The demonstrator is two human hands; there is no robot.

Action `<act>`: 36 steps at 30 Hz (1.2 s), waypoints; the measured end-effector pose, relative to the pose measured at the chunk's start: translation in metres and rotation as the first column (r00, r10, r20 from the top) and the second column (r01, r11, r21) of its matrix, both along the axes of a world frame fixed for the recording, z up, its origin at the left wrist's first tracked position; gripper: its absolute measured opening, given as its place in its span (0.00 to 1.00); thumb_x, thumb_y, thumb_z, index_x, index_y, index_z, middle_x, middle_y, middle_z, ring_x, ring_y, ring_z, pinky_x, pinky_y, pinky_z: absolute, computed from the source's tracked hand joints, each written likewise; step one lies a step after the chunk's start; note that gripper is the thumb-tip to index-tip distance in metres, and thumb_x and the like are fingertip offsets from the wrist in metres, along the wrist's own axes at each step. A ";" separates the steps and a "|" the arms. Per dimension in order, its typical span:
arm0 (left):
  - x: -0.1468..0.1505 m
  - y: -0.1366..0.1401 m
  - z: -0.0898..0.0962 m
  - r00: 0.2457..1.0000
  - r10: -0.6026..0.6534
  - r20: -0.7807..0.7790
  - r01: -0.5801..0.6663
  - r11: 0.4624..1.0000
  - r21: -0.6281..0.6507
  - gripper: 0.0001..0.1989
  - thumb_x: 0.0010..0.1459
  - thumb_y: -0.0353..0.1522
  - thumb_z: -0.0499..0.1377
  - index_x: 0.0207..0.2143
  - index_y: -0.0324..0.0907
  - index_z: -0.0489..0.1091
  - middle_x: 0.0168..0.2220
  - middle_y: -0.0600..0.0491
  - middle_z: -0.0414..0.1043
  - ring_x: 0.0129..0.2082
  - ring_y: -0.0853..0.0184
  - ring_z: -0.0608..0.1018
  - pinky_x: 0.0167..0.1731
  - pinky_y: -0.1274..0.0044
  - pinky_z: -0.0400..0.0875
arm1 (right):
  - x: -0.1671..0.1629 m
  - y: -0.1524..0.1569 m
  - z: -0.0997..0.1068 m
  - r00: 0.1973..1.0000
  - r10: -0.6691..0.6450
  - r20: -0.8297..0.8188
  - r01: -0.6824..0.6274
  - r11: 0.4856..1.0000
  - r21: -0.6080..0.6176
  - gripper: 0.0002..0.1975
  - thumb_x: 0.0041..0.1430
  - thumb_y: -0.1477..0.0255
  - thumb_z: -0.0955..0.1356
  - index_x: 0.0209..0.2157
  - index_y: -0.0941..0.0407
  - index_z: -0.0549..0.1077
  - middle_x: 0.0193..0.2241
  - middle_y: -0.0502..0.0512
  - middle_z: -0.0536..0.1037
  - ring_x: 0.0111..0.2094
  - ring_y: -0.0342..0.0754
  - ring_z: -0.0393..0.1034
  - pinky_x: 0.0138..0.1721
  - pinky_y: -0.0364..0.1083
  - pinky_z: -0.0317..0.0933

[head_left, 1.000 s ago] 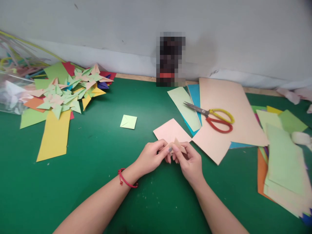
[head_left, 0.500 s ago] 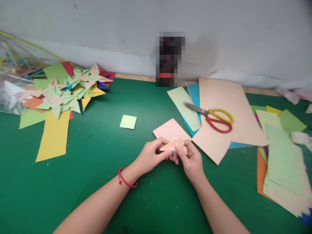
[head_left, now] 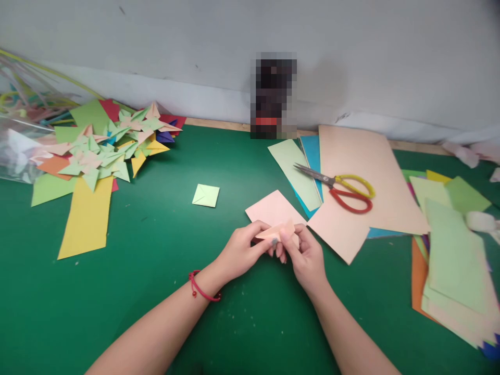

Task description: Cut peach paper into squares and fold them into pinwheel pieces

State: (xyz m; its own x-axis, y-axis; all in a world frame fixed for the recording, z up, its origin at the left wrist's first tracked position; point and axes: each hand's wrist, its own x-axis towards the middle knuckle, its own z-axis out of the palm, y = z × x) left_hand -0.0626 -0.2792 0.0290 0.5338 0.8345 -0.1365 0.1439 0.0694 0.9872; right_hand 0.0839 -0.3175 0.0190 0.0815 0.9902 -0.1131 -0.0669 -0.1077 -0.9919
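Observation:
A small piece of folded pink paper [head_left: 287,229] is pinched between both hands above the green table [head_left: 164,291]. My left hand [head_left: 248,247] grips its left part, thumb on top. My right hand [head_left: 307,255] closes on its right part, the thumb pressing the upper face; some fingers are hidden beneath. Just behind the hands lies a flat pink paper square [head_left: 275,207], and to its right another pink paper piece [head_left: 339,232]. A folded light green paper square [head_left: 206,196] rests on the table to the left of my hands.
Scissors [head_left: 332,182] with yellow and red handles lie on a large pink sheet [head_left: 359,151]. Folded paper stars [head_left: 97,153] are heaped at the left by a plastic bag [head_left: 17,151] and a yellow strip [head_left: 86,219]. Green sheets [head_left: 455,250] are stacked at right. A blurred-out object [head_left: 273,96] stands against the wall.
Both hands keep their grip on the folded pink paper in nearly the same place. My left thumb has shifted very slightly along it; everything else stays put.

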 end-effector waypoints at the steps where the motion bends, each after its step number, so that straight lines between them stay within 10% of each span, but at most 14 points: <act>1: 0.000 0.000 0.001 1.000 -0.020 -0.004 0.020 1.000 0.007 0.07 0.59 0.33 0.51 0.34 0.39 0.65 0.26 0.55 0.69 0.28 0.71 0.72 0.31 0.80 0.66 | 0.000 0.000 0.000 1.000 0.000 0.002 0.000 1.000 0.000 0.06 0.59 0.69 0.63 0.29 0.56 0.64 0.16 0.44 0.67 0.16 0.38 0.59 0.18 0.39 0.55; 36: 0.000 -0.002 -0.002 0.980 -0.073 -0.185 0.092 0.991 0.098 0.15 0.62 0.34 0.43 0.24 0.41 0.59 0.17 0.59 0.61 0.18 0.74 0.64 0.24 0.81 0.59 | -0.003 -0.002 0.002 0.994 -0.050 0.098 0.050 0.999 -0.003 0.08 0.59 0.67 0.63 0.28 0.55 0.64 0.16 0.44 0.66 0.16 0.38 0.58 0.19 0.39 0.54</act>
